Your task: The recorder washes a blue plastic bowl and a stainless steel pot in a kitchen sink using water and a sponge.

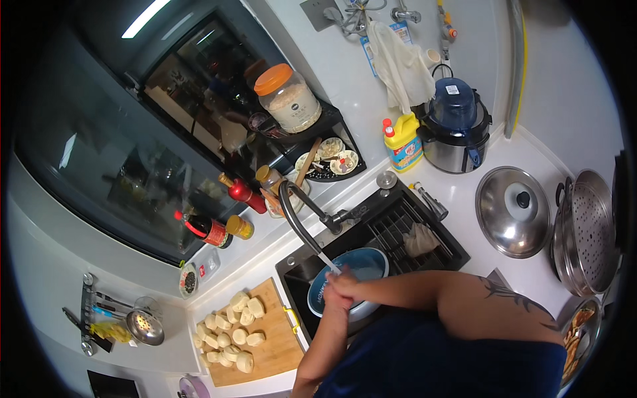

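My left hand and my right hand press together under the stream of water from a black gooseneck faucet. Their fingers are blurred and overlap, so I cannot see whether anything lies between them. Directly beneath is a blue plastic basin with water in it and white lettering inside. It stands in a black double sink, and my hands and forearms hide part of its near side.
Left of the sink, a wooden cutting board bears several pale dough pieces. A metal rack with a cloth covers the sink's right part. Farther right are a yellow detergent bottle, a pressure cooker, a pot lid and a steamer.
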The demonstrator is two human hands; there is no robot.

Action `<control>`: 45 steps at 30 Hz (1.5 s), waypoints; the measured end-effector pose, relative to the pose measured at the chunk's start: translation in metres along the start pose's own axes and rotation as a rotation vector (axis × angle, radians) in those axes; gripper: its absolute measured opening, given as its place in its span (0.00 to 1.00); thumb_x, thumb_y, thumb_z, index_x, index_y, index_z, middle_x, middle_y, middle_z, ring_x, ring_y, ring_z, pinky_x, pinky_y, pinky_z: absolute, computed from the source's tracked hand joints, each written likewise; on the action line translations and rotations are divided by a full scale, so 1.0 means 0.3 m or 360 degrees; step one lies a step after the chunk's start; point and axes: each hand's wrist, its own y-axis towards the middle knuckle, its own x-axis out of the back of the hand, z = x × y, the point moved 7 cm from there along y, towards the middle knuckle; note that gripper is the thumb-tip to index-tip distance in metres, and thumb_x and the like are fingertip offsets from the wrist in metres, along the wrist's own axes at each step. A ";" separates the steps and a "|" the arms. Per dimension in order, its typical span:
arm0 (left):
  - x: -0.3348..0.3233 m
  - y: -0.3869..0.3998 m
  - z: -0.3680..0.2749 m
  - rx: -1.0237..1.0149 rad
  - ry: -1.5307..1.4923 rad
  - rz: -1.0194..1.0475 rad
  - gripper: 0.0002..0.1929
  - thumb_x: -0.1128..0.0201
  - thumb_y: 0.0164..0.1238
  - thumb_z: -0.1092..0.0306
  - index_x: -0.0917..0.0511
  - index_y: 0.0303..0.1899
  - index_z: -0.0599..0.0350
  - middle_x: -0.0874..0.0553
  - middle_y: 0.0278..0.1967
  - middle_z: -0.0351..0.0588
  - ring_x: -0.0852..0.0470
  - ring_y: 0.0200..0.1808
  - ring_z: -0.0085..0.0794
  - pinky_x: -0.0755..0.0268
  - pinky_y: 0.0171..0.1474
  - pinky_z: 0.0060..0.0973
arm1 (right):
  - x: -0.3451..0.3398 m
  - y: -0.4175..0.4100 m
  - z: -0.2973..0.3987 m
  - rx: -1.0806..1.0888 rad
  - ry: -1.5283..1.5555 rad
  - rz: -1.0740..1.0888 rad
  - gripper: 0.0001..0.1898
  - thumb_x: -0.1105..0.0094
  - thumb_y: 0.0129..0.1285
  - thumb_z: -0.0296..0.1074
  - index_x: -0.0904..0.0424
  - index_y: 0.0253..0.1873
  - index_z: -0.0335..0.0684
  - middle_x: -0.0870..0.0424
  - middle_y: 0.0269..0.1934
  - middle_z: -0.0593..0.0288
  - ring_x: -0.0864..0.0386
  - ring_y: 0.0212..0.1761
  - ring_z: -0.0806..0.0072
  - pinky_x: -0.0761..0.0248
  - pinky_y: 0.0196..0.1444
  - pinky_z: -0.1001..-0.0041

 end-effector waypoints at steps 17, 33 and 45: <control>-0.260 -0.053 0.111 -0.0026 0.0065 -0.0430 0.23 0.61 0.72 0.50 0.24 0.47 0.57 0.19 0.49 0.52 0.23 0.56 0.44 0.34 0.61 0.42 | 0.173 0.069 -0.022 0.0386 -0.0630 -0.0207 0.27 0.62 0.69 0.51 0.27 0.55 0.32 0.28 0.58 0.39 0.31 0.61 0.47 0.40 0.64 0.57; -0.190 -0.041 -0.001 -0.0180 0.0203 -0.0609 0.25 0.60 0.74 0.47 0.27 0.50 0.61 0.19 0.45 0.53 0.21 0.48 0.45 0.29 0.57 0.38 | 0.137 -0.106 0.049 0.1299 -0.0277 -0.0173 0.12 0.45 0.54 0.26 0.24 0.45 0.38 0.23 0.45 0.47 0.26 0.51 0.49 0.32 0.53 0.60; -0.080 -0.016 -0.031 -0.0187 0.0289 -0.0872 0.25 0.61 0.74 0.42 0.25 0.41 0.55 0.18 0.32 0.41 0.19 0.28 0.28 0.37 0.15 0.13 | 0.128 -0.127 0.083 0.1188 -0.0363 -0.0141 0.10 0.46 0.55 0.26 0.27 0.43 0.34 0.28 0.40 0.43 0.28 0.44 0.44 0.32 0.47 0.58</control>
